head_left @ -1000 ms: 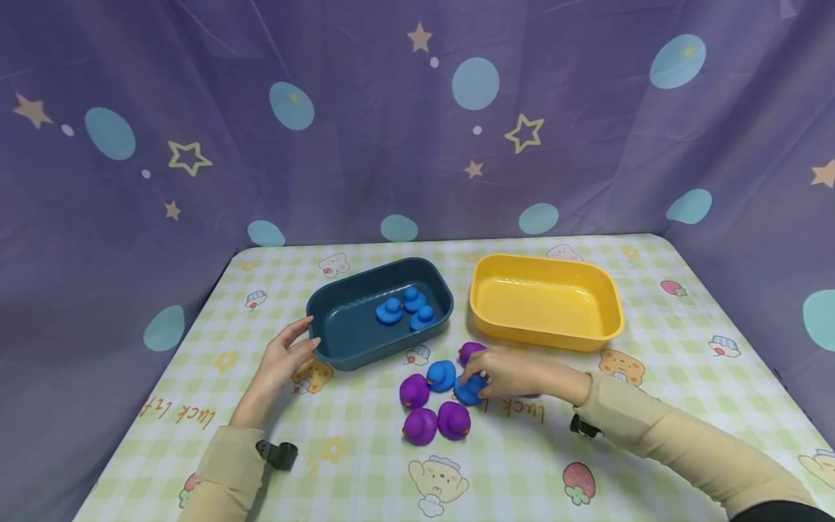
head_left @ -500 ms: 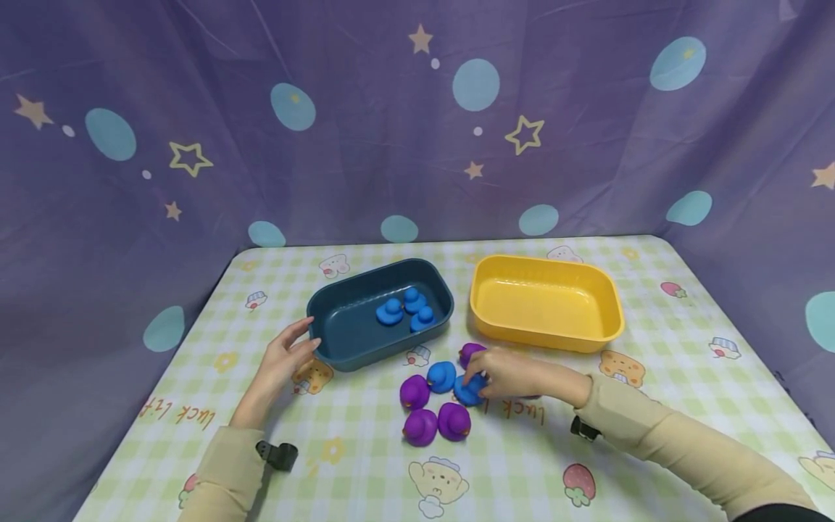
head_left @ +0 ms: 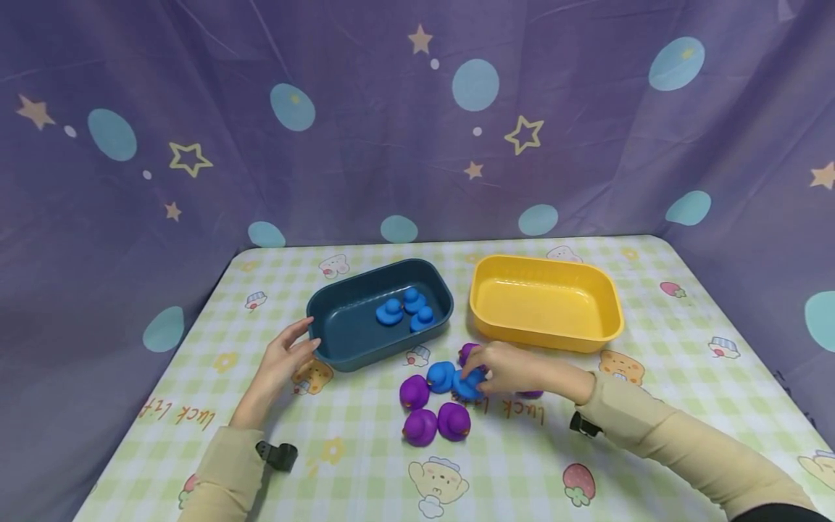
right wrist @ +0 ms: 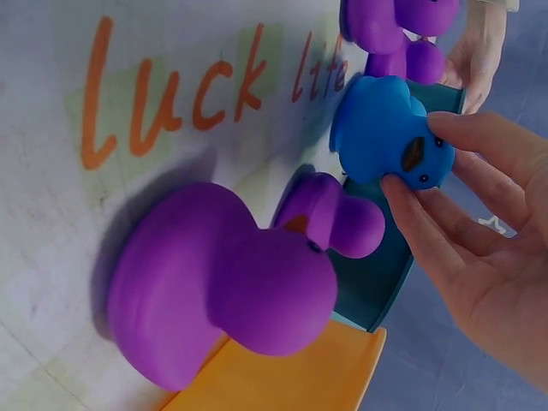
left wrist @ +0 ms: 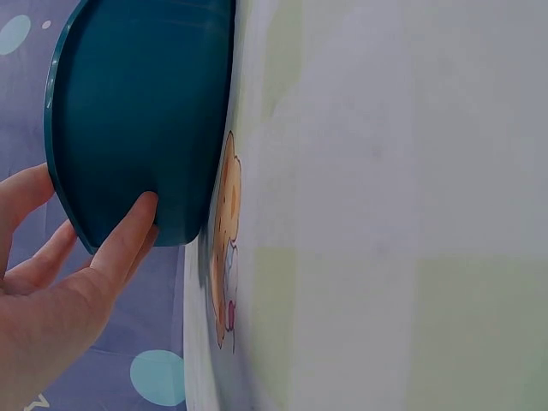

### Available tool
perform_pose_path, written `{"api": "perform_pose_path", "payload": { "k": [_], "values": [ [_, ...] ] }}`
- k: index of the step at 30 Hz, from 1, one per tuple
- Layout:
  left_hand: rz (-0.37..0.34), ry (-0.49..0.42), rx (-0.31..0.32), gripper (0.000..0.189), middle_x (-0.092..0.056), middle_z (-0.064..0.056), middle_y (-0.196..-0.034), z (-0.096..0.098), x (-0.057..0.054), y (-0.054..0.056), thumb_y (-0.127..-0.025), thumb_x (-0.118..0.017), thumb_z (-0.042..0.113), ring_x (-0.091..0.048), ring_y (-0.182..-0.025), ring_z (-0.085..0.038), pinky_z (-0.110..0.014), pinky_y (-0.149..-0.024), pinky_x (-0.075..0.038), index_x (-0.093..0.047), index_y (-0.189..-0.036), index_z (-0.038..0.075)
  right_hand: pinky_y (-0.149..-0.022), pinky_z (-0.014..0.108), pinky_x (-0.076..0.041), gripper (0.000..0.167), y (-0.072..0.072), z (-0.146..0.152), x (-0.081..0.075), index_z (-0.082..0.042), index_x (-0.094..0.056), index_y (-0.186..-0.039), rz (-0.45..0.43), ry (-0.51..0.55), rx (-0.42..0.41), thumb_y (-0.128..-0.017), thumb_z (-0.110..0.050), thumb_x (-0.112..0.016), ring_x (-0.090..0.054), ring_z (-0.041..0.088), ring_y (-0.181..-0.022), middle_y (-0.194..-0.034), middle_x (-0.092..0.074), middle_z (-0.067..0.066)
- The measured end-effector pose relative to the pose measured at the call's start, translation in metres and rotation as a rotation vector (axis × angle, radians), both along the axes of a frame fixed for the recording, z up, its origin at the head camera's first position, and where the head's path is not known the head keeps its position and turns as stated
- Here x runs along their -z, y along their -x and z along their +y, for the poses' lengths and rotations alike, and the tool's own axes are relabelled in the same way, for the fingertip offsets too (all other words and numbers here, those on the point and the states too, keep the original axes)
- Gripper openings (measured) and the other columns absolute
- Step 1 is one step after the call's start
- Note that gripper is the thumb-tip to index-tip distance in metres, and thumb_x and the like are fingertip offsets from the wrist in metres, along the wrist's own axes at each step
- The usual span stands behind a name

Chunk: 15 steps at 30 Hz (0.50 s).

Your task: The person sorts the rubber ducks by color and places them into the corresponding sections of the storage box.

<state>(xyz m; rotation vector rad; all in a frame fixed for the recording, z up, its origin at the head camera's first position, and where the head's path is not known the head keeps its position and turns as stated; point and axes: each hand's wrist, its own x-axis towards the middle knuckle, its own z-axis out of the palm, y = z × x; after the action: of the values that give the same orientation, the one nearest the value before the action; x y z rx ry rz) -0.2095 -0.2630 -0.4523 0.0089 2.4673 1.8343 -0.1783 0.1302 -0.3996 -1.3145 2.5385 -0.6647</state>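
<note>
With fingertips and thumb, my right hand [head_left: 512, 368] pinches a blue rubber duck [right wrist: 372, 128] by its head, low over the cloth. Another blue duck [head_left: 441, 377] sits right beside it. Around them are several purple ducks, one [head_left: 420, 427] at the near side and a larger-looking one [right wrist: 214, 282] close to the right wrist camera. My left hand [head_left: 279, 362] touches the left end of the dark teal bin [head_left: 346, 360], its fingers fairly straight and spread at the rim and outer wall. Inside that bin lie three blue ducks [head_left: 389, 312].
A yellow bin [head_left: 548, 337] stands to the right of the teal one, with nothing in it. Green-checked cloth [head_left: 365, 478] with printed cartoons covers the table. Behind the table's far edge hangs a purple curtain [head_left: 365, 174].
The right hand has risen slightly with the blue duck between its fingers, uncovering more of the purple duck beneath the wrist. The left hand and both bins stay in place.
</note>
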Motion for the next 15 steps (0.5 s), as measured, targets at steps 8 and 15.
{"api": "perform_pose_path", "payload": {
  "k": [8,15],
  "values": [
    [0.01,-0.031,-0.017,0.077,-0.025,-0.012,-0.142,-0.008,0.019,0.01,-0.072,-0.064,0.051,-0.042,-0.118,-0.031,-0.025,-0.081,-0.047,-0.035,-0.135,0.017,-0.075,0.023,-0.049,0.022,0.001,0.0,-0.005,-0.005,-0.067,-0.097,-0.026,0.04,0.0,-0.075,-0.005,-0.066,-0.056,0.008,-0.083,-0.094,-0.063,0.003],
    [0.018,-0.036,-0.018,0.071,-0.026,-0.012,-0.142,-0.011,0.023,0.013,-0.076,-0.064,0.045,-0.042,-0.118,-0.031,-0.022,-0.079,-0.048,-0.036,-0.135,0.018,-0.075,0.023,-0.049,0.022,0.003,-0.002,-0.012,-0.005,-0.067,-0.099,-0.02,0.068,0.006,-0.076,-0.007,-0.066,-0.056,0.01,-0.085,-0.097,-0.062,0.003]
  ]
}}
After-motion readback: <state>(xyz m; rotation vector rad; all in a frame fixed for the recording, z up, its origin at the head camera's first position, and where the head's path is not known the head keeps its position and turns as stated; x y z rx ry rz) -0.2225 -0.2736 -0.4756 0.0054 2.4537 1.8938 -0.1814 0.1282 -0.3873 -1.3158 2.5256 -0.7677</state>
